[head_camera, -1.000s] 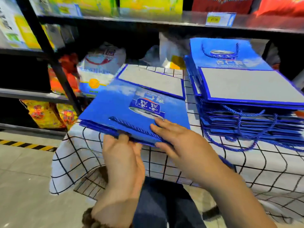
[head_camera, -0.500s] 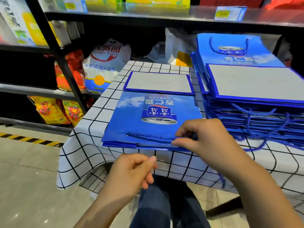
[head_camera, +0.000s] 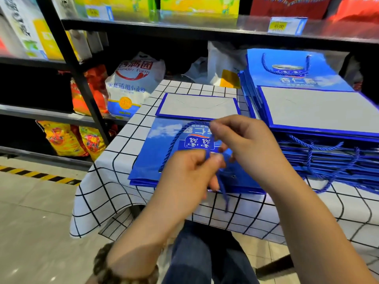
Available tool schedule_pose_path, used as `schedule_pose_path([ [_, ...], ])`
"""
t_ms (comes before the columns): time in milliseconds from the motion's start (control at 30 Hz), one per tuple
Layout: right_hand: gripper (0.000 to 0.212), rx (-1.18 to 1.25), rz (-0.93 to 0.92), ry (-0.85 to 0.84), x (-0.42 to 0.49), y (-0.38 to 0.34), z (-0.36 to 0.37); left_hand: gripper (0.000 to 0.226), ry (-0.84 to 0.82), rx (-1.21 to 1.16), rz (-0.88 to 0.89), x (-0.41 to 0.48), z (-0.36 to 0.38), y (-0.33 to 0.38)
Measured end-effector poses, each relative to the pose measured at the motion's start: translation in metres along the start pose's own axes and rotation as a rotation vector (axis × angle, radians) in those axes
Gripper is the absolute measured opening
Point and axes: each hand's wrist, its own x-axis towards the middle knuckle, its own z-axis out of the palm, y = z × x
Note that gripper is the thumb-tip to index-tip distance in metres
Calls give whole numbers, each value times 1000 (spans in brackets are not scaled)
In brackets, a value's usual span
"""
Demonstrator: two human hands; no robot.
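Note:
A flat folded blue paper gift bag lies on the checked tablecloth in front of me, its grey bottom flap folded up at the far end. A blue rope handle loops up off the bag. My left hand pinches the near end of the rope, whose tail hangs down over the table edge. My right hand pinches the top of the rope loop above the bag's printed label. Both hands hide the bag's near right part.
A tall stack of the same blue bags with rope handles fills the table's right side. Black store shelves stand behind and to the left, holding a flour sack and snack packets. Tiled floor with a yellow-black stripe lies at left.
The bag was set down flat on the table. My right hand lifted the rope handle away from me, and my left hand came up from below the table edge and took hold of the rope.

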Motion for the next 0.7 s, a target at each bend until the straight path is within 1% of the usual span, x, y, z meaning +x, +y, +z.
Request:
schedule_pose_path([
  [33,10,-4,6,-12,-4,4,-5,26,41,-78,-6,5,-6,3],
  [100,11,2,42,-107,-14,10,-11,29,72,-207,-39,15,-14,5],
  [133,11,0,65,-161,-19,13,-12,30,64,-260,-60,18,-16,5],
  [200,10,-57,74,-207,-25,18,-11,30,24,-340,-90,23,-14,7],
  [300,2,-112,66,-188,-27,22,-12,29,-36,-385,-102,27,-8,10],
  [400,16,-136,70,-143,-27,26,-15,28,-77,-419,-96,31,-4,13],
  [500,23,-66,118,-104,-27,28,-20,25,-65,-411,-77,37,-4,15],
  [567,31,-17,163,-85,-27,30,-25,18,-52,-286,-81,40,-3,13],
  [633,37,0,184,-63,-27,31,-30,10,-26,-8,-48,39,-2,6],
  [667,38,-8,181,-49,-27,32,-31,14,-22,174,1,37,-3,0],
  [700,39,-24,171,-32,-28,33,-32,24,-34,378,69,33,-5,-7],
])
